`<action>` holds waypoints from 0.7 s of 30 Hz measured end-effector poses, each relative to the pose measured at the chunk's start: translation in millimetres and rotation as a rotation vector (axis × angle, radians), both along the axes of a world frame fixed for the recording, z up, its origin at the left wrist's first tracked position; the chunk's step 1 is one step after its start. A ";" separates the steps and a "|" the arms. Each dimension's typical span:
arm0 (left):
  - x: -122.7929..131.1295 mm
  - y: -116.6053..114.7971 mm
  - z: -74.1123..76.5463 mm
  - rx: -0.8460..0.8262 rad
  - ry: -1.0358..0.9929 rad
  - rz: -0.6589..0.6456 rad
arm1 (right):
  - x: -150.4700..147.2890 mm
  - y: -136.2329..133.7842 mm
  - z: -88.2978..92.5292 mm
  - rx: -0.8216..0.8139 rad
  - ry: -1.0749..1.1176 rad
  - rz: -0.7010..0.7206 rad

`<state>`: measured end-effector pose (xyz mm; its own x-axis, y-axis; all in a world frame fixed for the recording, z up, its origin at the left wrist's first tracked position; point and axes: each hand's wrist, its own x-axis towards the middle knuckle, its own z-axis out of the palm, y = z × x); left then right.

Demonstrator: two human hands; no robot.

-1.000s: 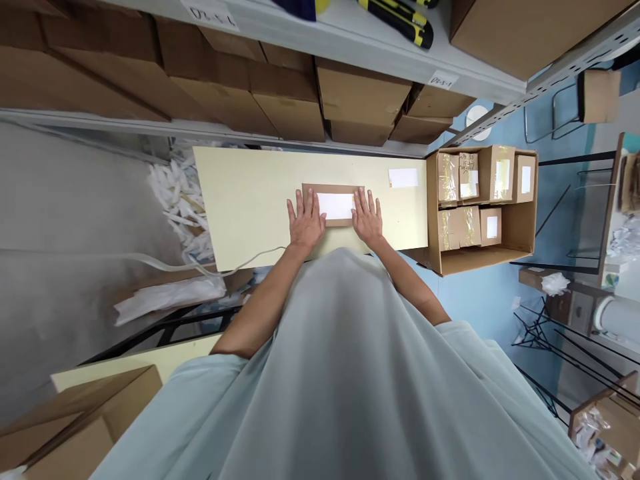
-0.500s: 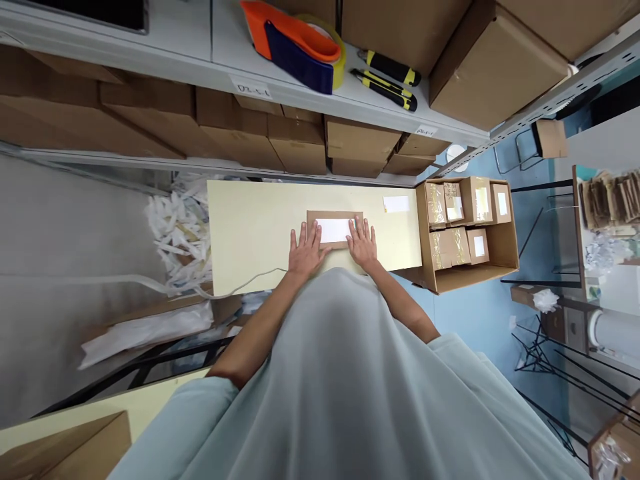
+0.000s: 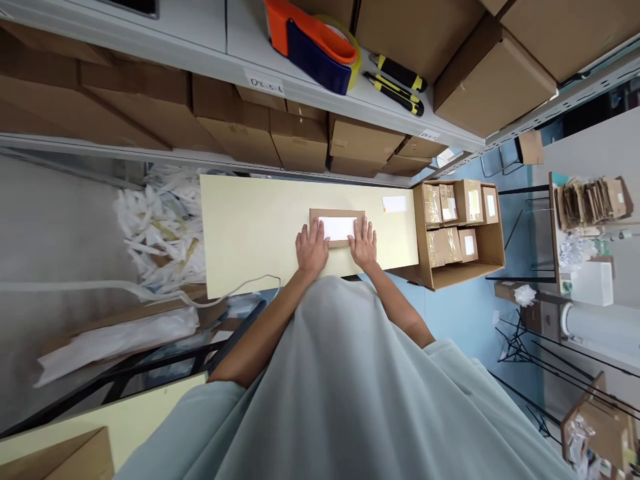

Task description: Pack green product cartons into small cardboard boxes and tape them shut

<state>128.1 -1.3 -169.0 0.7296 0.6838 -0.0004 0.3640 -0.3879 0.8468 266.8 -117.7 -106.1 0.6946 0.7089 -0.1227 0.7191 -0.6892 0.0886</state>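
Cardboard parcel (image 3: 338, 213) with a white label (image 3: 338, 229) is on the yellow table (image 3: 253, 233) between the left hand (image 3: 313, 252) and right hand (image 3: 363, 247), both spread pretty flat, just resting on its ends, no real grip. There's a white slip (image 3: 395, 204) past the right hand, then a carton (image 3: 490, 241) of small boxes (image 3: 437, 247) further out.

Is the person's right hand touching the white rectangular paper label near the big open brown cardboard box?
Apart. The head view shows the cream, flat rectangular tabletop between the bare right hand and that white rectangular paper label.
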 end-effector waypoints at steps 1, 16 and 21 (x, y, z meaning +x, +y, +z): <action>-2.6 2.3 -1.1 0.004 -0.006 -0.012 | 2.9 -3.1 0.5 0.007 0.003 -0.008; -42.8 10.5 -14.4 -0.596 0.093 0.021 | -8.7 -57.7 -18.2 0.621 0.539 -0.428; -46.0 16.4 12.9 -0.514 -0.010 0.010 | -18.5 -84.1 1.0 0.768 0.478 -0.443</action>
